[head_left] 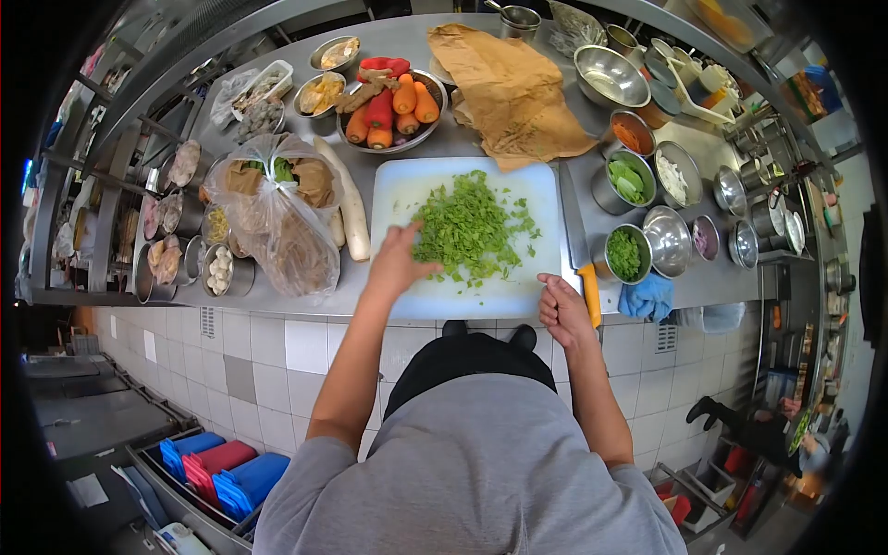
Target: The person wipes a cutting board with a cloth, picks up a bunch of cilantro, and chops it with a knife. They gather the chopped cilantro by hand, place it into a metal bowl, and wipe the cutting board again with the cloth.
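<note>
A heap of chopped green herbs [472,227] lies on the white cutting board [393,190] in front of me. My left hand [398,264] is at the heap's left edge, fingers spread and touching the leaves. By the board's lower right corner, my right hand [564,310] is closed with its fingers curled; whether anything small is pinched in it does not show. Just right of the board lies a knife [589,287] with a yellow handle, its blade pointing away from me. My right hand is close to that handle but apart from it.
Left of the board are white radishes [353,217] and a tied plastic bag [277,227]. Behind stand a bowl of carrots and peppers [356,143] and brown paper [513,92]. Metal containers of cut herbs [624,254] and leaves [629,180], plus a blue cloth [647,298], are on the right.
</note>
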`<move>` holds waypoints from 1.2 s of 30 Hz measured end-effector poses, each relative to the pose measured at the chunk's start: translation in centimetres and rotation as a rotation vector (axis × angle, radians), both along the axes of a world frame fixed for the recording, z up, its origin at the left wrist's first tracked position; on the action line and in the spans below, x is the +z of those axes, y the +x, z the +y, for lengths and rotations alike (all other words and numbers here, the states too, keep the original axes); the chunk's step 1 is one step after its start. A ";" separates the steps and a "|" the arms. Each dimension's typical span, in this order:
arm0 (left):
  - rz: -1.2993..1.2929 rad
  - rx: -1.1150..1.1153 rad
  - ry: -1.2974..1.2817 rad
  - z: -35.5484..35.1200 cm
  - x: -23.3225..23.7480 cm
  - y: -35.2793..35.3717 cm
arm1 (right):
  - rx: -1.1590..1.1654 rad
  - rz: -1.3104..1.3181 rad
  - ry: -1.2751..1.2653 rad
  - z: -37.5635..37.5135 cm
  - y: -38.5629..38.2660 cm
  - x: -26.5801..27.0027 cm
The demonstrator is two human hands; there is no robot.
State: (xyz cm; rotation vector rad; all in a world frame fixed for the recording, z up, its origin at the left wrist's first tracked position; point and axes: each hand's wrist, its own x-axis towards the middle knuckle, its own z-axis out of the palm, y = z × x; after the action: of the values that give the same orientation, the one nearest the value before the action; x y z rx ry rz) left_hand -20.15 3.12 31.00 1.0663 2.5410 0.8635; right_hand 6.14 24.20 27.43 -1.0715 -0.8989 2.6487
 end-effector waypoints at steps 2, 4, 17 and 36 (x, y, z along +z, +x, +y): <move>0.028 0.031 -0.058 0.1 -2.8 0.8 | 0.074 -0.051 0.038 -0.2 -0.5 -0.7; 0.024 0.015 -0.033 0.5 -4.9 0.9 | 0.191 -0.163 0.107 -0.9 -2.1 -0.1; -0.049 -0.027 0.163 9.4 -1.7 -3.7 | 0.229 -0.055 0.192 -1.6 -5.5 1.1; 0.301 -0.211 0.112 3.2 -1.8 -0.1 | 0.102 -0.225 0.529 2.3 -1.1 -1.2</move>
State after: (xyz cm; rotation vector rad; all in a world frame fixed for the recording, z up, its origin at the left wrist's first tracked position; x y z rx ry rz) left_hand -20.27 6.29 29.23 1.5743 2.5709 0.8509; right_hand 5.02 26.51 26.20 -1.2084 -1.6179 2.1784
